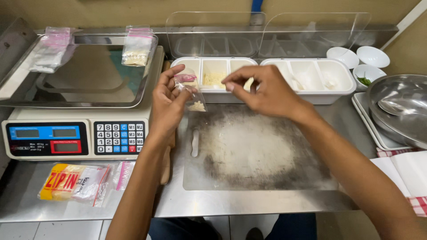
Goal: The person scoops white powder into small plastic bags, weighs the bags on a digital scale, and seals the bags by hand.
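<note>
Zip bag (192, 91), small and clear with a pink seal strip, is pinched upright between the thumb and fingers of the left hand (168, 104), a little pale, crumbly filling settled in its bottom corner. The right hand (262, 91) hovers just beside it, fingertips drawn together as if around a pinch of something, though what they hold, if anything, is too small to tell.

Behind both hands stand two white trays (311, 78), each split into three compartments; the one beyond the bag holds a yellowish-white heap in its middle section, the other holds white powders. Below the hands lies one cutting board (262, 151), grey and dusted white at its centre, on a steel counter (26, 200).

Left of the left hand sits one digital scale (78, 135) with a keypad and a steel pan; two filled zip bags (135, 44) rest on the pan's far rim. Nearer the person, below that wrist, lies one packet of empty bags (73, 182) with a yellow and red label.

Right of the right hand are three small white bowls (372, 55), one showing something green, and one large steel bowl (400, 111) set on a white tray.
</note>
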